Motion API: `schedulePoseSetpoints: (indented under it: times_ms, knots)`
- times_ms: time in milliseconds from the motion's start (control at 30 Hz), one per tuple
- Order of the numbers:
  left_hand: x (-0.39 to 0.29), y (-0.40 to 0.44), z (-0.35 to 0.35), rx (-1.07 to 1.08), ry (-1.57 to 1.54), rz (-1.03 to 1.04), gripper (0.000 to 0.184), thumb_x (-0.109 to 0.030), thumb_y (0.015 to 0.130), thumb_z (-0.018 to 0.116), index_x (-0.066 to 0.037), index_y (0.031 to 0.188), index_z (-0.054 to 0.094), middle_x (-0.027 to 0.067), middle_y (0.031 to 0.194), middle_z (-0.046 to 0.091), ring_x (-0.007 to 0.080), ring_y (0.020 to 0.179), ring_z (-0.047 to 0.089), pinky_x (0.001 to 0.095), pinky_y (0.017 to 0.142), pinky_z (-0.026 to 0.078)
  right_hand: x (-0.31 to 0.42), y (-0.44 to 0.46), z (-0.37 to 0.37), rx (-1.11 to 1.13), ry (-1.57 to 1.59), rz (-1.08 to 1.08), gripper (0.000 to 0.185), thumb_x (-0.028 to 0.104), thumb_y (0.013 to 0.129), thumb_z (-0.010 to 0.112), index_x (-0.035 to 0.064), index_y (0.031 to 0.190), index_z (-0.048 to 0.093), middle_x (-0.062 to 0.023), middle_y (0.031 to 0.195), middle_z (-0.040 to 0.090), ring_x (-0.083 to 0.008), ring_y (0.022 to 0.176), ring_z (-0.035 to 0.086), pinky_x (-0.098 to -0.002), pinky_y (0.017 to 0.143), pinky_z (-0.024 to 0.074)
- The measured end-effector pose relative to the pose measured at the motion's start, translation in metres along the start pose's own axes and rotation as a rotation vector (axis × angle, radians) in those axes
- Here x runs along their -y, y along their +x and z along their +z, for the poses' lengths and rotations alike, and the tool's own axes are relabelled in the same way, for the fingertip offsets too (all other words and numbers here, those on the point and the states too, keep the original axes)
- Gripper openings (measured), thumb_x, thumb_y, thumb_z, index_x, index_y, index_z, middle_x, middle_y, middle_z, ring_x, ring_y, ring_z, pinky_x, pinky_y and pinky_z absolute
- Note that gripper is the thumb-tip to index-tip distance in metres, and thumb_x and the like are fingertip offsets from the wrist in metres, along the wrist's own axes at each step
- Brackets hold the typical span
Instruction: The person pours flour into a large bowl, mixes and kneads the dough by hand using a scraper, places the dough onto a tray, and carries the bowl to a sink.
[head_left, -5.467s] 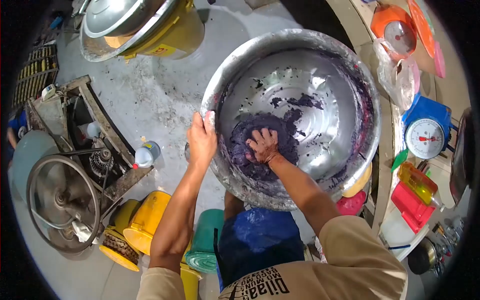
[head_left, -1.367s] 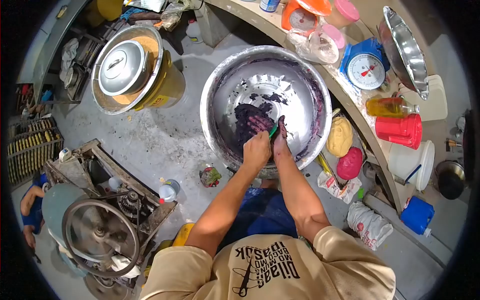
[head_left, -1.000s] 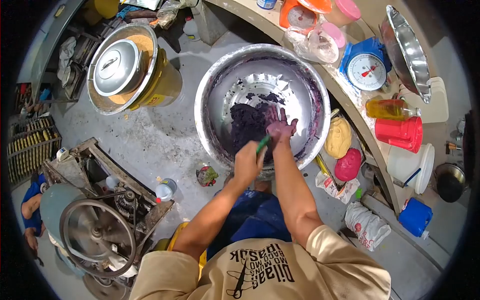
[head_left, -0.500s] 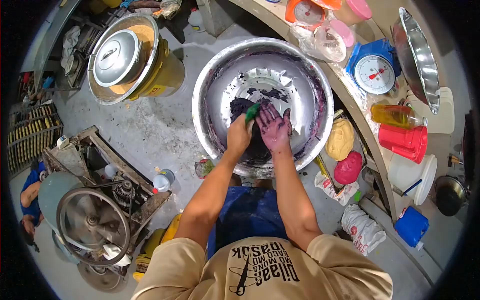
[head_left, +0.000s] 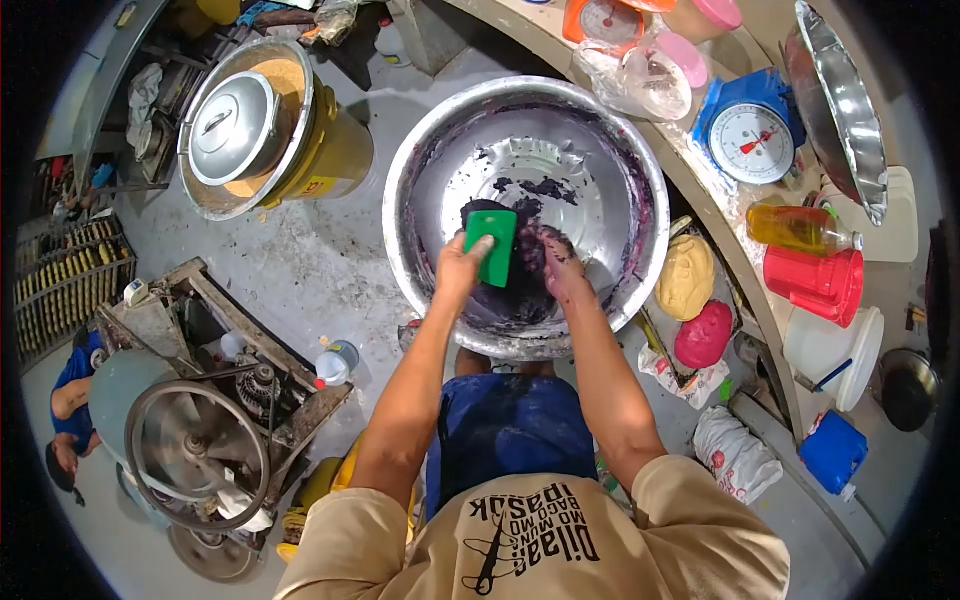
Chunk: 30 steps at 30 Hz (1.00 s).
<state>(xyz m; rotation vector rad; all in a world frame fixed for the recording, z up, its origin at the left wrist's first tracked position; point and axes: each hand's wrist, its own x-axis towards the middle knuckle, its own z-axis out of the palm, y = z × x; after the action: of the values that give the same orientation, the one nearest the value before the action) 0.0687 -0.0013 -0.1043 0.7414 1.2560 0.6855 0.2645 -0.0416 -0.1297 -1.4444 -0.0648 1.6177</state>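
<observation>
**Green scraper held over dark purple dough in a wide metal basin**

The left hand [head_left: 455,270] grips a flat green scraper [head_left: 491,248], thumb pressed on its face. The right hand [head_left: 564,270], smeared purple, is just beside it with fingers curled; whether they hold anything cannot be told. The dark purple dough [head_left: 522,303] lies below the grip and between the hands, inside the basin [head_left: 399,205]. Loose scraps [head_left: 548,188] dot the basin floor beyond the scraper.

A firm thumb on the scraper's face should steady its edge. Light, even strokes, angled away from the right fingers, would likely lift sticky residue cleanly. Pressing too hard could make the scraper slip or flick scraps over the rim.
</observation>
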Motion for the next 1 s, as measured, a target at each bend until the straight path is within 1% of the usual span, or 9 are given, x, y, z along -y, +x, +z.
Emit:
schedulePoseSetpoints:
  times_ms: [100, 167, 267, 400, 500, 667, 800, 867, 1000]
  knots:
    - [-0.021, -0.013, -0.031, -0.069, 0.069, -0.009, 0.015, -0.022, 0.099, 0.072, -0.008, 0.105, 0.072, -0.0023, 0.080, 0.069, 0.0043, 0.059, 0.056, 0.0236, 0.052, 0.045, -0.040, 0.031, -0.017, 0.176, 0.231, -0.059, 0.049, 0.039, 0.097, 0.066, 0.0091, 0.135, 0.060, -0.0067, 0.118, 0.070, -0.0208, 0.108, 0.067, -0.0415, 0.094, 0.0525]
    - [-0.018, -0.019, -0.040, -0.089, 0.010, 0.119, 0.015, -0.018, 0.098, 0.073, -0.005, 0.103, 0.068, 0.0020, 0.083, 0.070, 0.0074, 0.065, 0.058, 0.0272, 0.059, 0.049, -0.051, 0.016, -0.007, -0.033, -1.541, -0.778, 0.068, 0.044, 0.094, 0.063, 0.0060, 0.148, 0.048, -0.0155, 0.142, 0.058, -0.0346, 0.132, 0.053, -0.0517, 0.112, 0.0413]
    - [-0.035, -0.051, -0.044, -0.124, 0.497, 0.220, 0.017, -0.014, 0.096, 0.073, -0.001, 0.098, 0.062, 0.0076, 0.082, 0.068, 0.0132, 0.071, 0.059, 0.0328, 0.065, 0.051, -0.065, 0.005, -0.025, 0.071, -1.708, -0.808, 0.076, 0.045, 0.092, 0.063, 0.0036, 0.153, 0.043, -0.0235, 0.154, 0.044, -0.0430, 0.142, 0.040, -0.0552, 0.117, 0.0352]
    - [-0.046, -0.103, -0.014, 0.066, 0.718, 0.565, 0.015, -0.006, 0.093, 0.069, 0.000, 0.104, 0.061, 0.0205, 0.086, 0.063, 0.0383, 0.077, 0.064, 0.0440, 0.067, 0.052, -0.052, -0.005, -0.020, 0.036, -1.542, -0.597, 0.092, 0.048, 0.087, 0.068, 0.0005, 0.157, 0.034, -0.0266, 0.161, 0.035, -0.0428, 0.148, 0.034, -0.0516, 0.122, 0.0295]
    - [-0.032, -0.125, 0.018, 0.112, 0.910, 0.866, 0.025, 0.000, 0.087, 0.068, 0.001, 0.111, 0.063, 0.0169, 0.093, 0.066, 0.0377, 0.082, 0.066, 0.0463, 0.067, 0.053, -0.074, 0.013, -0.024, -0.216, -1.388, -0.721, 0.090, 0.048, 0.081, 0.072, -0.0075, 0.146, 0.045, -0.0301, 0.152, 0.043, -0.0449, 0.141, 0.042, -0.0508, 0.122, 0.0294]
    - [-0.046, -0.117, 0.036, -0.027, 1.090, 0.782, 0.032, 0.001, 0.084, 0.060, -0.003, 0.116, 0.062, 0.0123, 0.087, 0.060, 0.0339, 0.078, 0.062, 0.0469, 0.065, 0.052, -0.041, -0.011, 0.001, -0.510, -1.615, -0.677, 0.065, 0.037, 0.087, 0.067, -0.0068, 0.133, 0.055, -0.0300, 0.145, 0.049, -0.0459, 0.134, 0.047, -0.0528, 0.116, 0.0348]
    - [-0.033, -0.075, 0.025, -0.038, 1.132, 0.718, 0.022, -0.004, 0.089, 0.057, -0.004, 0.111, 0.061, 0.0124, 0.086, 0.063, 0.0355, 0.079, 0.065, 0.0474, 0.066, 0.054, -0.053, -0.027, 0.001, -0.365, -1.621, -0.929, 0.056, 0.028, 0.085, 0.068, -0.0053, 0.129, 0.055, -0.0290, 0.140, 0.048, -0.0467, 0.130, 0.048, -0.0533, 0.110, 0.0391]
    - [-0.028, -0.058, 0.010, -0.074, 1.119, 0.586, 0.018, -0.005, 0.094, 0.056, -0.003, 0.111, 0.061, 0.0138, 0.083, 0.064, 0.0369, 0.078, 0.066, 0.0489, 0.066, 0.054, -0.045, -0.037, 0.009, -0.244, -1.532, -0.814, 0.067, 0.026, 0.081, 0.072, -0.0045, 0.136, 0.051, -0.0284, 0.141, 0.046, -0.0471, 0.131, 0.047, -0.0550, 0.111, 0.0384]
    - [-0.053, -0.076, 0.002, -0.220, 0.901, 0.786, 0.013, -0.004, 0.096, 0.058, -0.003, 0.108, 0.063, 0.0159, 0.084, 0.066, 0.0385, 0.075, 0.065, 0.0503, 0.065, 0.052, -0.023, -0.054, 0.015, -0.034, -1.550, -0.688, 0.093, 0.029, 0.077, 0.078, 0.0028, 0.155, 0.034, -0.0279, 0.146, 0.044, -0.0469, 0.134, 0.046, -0.0542, 0.114, 0.0378]
